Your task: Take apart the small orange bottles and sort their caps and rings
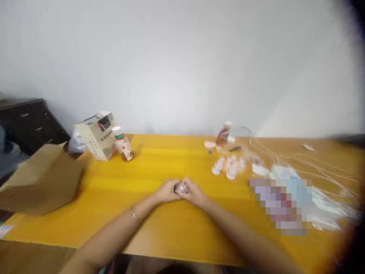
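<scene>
Silvery little vial point(181, 187) sitting clamped between left hand point(167, 191) and right hand point(194, 192), hands pressed together low over yellow bench point(137, 167), seemingly keeping it from slipping; white caps point(228, 167) clustering off to right, sitting within easy reach.

Table top point(125, 167): saturated yellow, w/ paler streaks, shifting to orange-tan at right end. Wall point(171, 64): plain off-white to pale grey. Paper bag point(97, 137): beige w/ black square print and dark lettering. Bottle point(122, 146) beside it: white cap, green band, white-and-red label, brown contents. Cardboard box point(42, 180): plain brown. Drawer unit point(28, 123): black. Second bottle point(223, 135): amber, pale cap. Small round items point(229, 167): white w/ orange. Packets point(285, 173): white and pale blue. Pixelated patch point(281, 205): lilac, blue, red squares — contents unreadable. Held item point(181, 187): silvery, partly clear. Bangle point(135, 214): gold-tone — approx. only.
</scene>
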A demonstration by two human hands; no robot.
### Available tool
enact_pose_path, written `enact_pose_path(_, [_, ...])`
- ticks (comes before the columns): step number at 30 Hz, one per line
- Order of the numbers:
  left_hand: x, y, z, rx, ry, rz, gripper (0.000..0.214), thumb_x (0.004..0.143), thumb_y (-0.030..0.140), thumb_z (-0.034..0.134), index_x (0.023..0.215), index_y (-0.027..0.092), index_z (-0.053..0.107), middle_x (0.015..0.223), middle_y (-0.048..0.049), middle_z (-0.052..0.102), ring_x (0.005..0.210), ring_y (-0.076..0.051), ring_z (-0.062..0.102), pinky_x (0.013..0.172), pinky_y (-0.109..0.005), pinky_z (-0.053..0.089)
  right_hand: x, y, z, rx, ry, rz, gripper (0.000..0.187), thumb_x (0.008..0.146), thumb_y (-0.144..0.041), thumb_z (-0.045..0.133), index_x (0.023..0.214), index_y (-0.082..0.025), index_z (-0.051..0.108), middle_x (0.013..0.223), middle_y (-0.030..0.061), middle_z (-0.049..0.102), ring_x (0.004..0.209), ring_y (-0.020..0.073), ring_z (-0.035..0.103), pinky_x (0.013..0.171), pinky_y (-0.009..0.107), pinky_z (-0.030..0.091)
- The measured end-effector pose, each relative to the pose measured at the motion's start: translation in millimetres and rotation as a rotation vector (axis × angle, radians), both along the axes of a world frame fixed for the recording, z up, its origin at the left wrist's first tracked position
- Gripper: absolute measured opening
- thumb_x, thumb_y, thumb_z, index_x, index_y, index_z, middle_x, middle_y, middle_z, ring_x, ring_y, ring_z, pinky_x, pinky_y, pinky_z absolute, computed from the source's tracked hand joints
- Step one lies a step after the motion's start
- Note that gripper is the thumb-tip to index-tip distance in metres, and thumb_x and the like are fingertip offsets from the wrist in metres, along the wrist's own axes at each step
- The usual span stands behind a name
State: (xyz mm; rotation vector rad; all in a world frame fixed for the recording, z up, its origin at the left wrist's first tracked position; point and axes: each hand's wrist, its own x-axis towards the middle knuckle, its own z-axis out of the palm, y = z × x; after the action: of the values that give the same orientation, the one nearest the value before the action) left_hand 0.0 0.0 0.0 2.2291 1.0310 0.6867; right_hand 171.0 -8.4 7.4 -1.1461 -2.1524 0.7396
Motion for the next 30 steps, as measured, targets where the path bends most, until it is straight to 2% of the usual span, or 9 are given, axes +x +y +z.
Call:
enact_pose_path(6, [2,0,5.8,-0.033,0.054,-0.038,0.02,0.062,0.027,0.062,0.071,0.013,0.05,0.06,0.0051,0.049,0.054,-0.007,0.043,0.049,-0.016,0.029,0,-3,2.9,-0.015,-0.023,0.059,0.021,0.074,-0.037,0.055,0.078,-0.022,0.041,0.063,-0.0052,0.054,0.056,0.0117,0.051,0.052,0.021,0.036])
enact_pose_path(10, [0,-4,14.1,-0.002,0.077,-0.131,0.021,0.062,0.024,0.062,0.078,0.013,0.054,0.068,0.0041,0.055,0.06,-0.009,0.048,0.058,-0.018,0.034,5,-7,16.3,0.018,-0.056,0.187,0.013,0.075,-0.027,0.053,0.083,-0.022,0.044,0.076,-0.0022,0.058,0.066,0.0129,0.053,0.06,0.022,0.038])
enact_pose_path(14, [-1,-7,20.4,0.06,0.133,-0.131,0.022,0.063,0.028,0.063,0.076,0.014,0.053,0.068,0.0037,0.055,0.061,-0.011,0.048,0.063,-0.021,0.034,10,-12,32.6,0.109,-0.119,0.303,0.023,0.069,-0.02,0.057,0.09,-0.022,0.047,0.087,0.0014,0.058,0.078,0.016,0.053,0.07,0.027,0.04])
enact_pose_path(18, [-1,-7,19.9,0.086,0.181,-0.113,0.033,0.063,0.039,0.065,0.082,0.016,0.053,0.07,0.0022,0.055,0.066,-0.014,0.05,0.067,-0.023,0.033,11,-12,36.5,0.146,-0.166,0.237,0.036,0.066,-0.032,0.065,0.094,-0.02,0.046,0.091,0.0045,0.058,0.081,0.0191,0.054,0.071,0.029,0.04])
enact_pose_path(23, [-1,-7,17.8,0.083,0.185,-0.111,0.031,0.067,0.042,0.062,0.081,0.016,0.052,0.071,0.002,0.055,0.067,-0.013,0.05,0.067,-0.023,0.032,7,-11,27.5,0.085,-0.216,0.153,0.031,0.074,-0.044,0.058,0.089,-0.021,0.044,0.084,0.0036,0.062,0.074,0.0186,0.057,0.064,0.028,0.04])
enact_pose_path(27, [-1,-7,17.7,0.093,0.193,-0.104,0.024,0.067,0.034,0.062,0.08,0.016,0.051,0.07,0.0034,0.054,0.066,-0.013,0.049,0.065,-0.022,0.032,7,-13,29.9,0.076,-0.2,0.187,0.021,0.077,-0.034,0.054,0.091,-0.021,0.044,0.085,0.0025,0.061,0.073,0.0169,0.057,0.065,0.027,0.04])
enact_pose_path(30, [-1,-7,17.2,0.102,0.192,-0.102,0.024,0.068,0.034,0.062,0.081,0.017,0.051,0.069,0.0034,0.053,0.065,-0.013,0.049,0.065,-0.023,0.032,10,-15,36.3,0.147,-0.19,0.223,0.027,0.07,-0.023,0.057,0.093,-0.021,0.044,0.089,0.0033,0.059,0.077,0.0177,0.055,0.069,0.029,0.04])
